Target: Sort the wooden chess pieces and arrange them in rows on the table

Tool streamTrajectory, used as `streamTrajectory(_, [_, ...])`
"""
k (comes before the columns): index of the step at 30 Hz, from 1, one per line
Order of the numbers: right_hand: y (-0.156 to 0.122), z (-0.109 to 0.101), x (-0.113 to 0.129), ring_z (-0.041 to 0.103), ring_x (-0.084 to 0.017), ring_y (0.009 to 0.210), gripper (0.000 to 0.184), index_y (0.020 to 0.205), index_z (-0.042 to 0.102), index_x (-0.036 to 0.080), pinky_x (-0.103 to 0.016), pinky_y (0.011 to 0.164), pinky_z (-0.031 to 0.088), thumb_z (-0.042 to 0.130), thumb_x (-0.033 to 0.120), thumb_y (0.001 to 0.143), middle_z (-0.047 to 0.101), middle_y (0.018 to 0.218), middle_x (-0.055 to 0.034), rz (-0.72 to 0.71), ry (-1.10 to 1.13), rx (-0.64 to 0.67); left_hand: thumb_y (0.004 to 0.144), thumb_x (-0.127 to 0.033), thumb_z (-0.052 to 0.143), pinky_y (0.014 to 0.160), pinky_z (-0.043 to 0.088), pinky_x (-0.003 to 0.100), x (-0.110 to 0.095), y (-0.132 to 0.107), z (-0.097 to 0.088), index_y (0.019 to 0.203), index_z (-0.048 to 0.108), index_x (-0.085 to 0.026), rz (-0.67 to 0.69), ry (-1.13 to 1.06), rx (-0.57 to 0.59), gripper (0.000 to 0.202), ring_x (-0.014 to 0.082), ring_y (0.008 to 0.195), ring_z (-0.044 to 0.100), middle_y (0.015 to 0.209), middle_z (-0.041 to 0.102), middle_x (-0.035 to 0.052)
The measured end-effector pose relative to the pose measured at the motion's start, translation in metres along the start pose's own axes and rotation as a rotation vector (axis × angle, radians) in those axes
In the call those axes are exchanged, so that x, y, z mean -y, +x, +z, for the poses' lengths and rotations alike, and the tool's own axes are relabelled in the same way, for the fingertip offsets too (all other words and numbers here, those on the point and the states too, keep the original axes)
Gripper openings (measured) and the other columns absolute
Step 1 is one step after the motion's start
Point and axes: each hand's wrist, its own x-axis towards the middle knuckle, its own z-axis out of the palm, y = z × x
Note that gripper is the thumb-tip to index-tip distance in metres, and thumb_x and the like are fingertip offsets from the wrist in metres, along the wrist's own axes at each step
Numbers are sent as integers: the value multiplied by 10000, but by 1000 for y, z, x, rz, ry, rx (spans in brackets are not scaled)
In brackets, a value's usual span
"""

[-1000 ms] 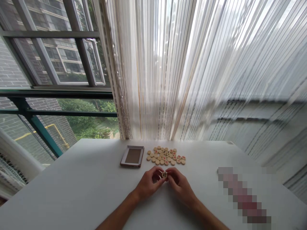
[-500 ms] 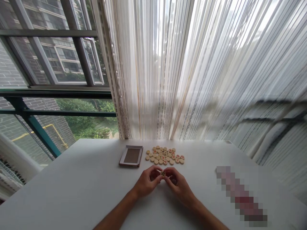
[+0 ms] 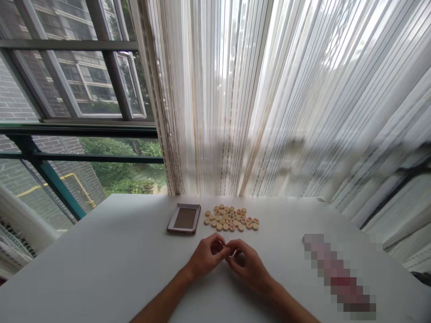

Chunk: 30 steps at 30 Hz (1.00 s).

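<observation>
Your left hand point(image 3: 205, 258) and right hand point(image 3: 251, 265) are together over the near middle of the white table point(image 3: 111, 269), fingertips meeting. On each hand the fingers are curled and the thumb is drawn in toward the forefinger, leaving a small rounded hollow. The fingertips cover the spot where they join, so it cannot be told from this view whether either hand has hold of a piece there. Both forearms reach in from the near edge of the view.

Just beyond your hands, the round game pieces point(image 3: 225, 216) lie flat on the table in a loose, close-set group. Most present a plain tan face; several show red characters, chiefly toward the right side, and a few near the middle show black ones.

To the left of the group, near it but apart, sits a shallow box point(image 3: 184, 219) with a pale rim and a brown bottom. On the right part of the table lies a long reddish item point(image 3: 340, 273), blurred into blocks and not identifiable. A striped sheer curtain point(image 3: 208, 112) hangs behind the table, with a window point(image 3: 81, 83) to its left.
</observation>
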Motion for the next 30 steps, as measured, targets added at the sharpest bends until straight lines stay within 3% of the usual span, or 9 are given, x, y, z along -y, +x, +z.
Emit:
streamTrajectory(9, [5, -2, 4, 633, -164, 764, 162, 1038, 596, 203, -277, 672, 524, 604, 296, 906, 676, 909, -46, 103, 44, -34, 934, -388, 556, 677, 498, 259, -4, 0, -2, 1021, 595, -152, 16, 7, 6, 255, 160, 702, 649, 805, 699, 56])
streamTrajectory(24, [5, -5, 7, 640, -167, 780, 164, 1008, 580, 202, -269, 688, 507, 579, 348, 933, 677, 911, -37, 163, 126, -25, 843, -350, 682, 708, 502, 255, -9, -1, 1, 1058, 608, -154, 46, 53, 24, 300, 163, 779, 635, 869, 702, 61])
streamTrajectory(30, [5, -3, 0, 559, -141, 663, 233, 882, 586, 187, -250, 614, 463, 647, 412, 882, 613, 745, 5, 206, 65, -58, 834, -324, 680, 665, 486, 240, -10, -3, 2, 1031, 633, -163, 50, 117, 46, 259, 137, 706, 611, 824, 725, 41])
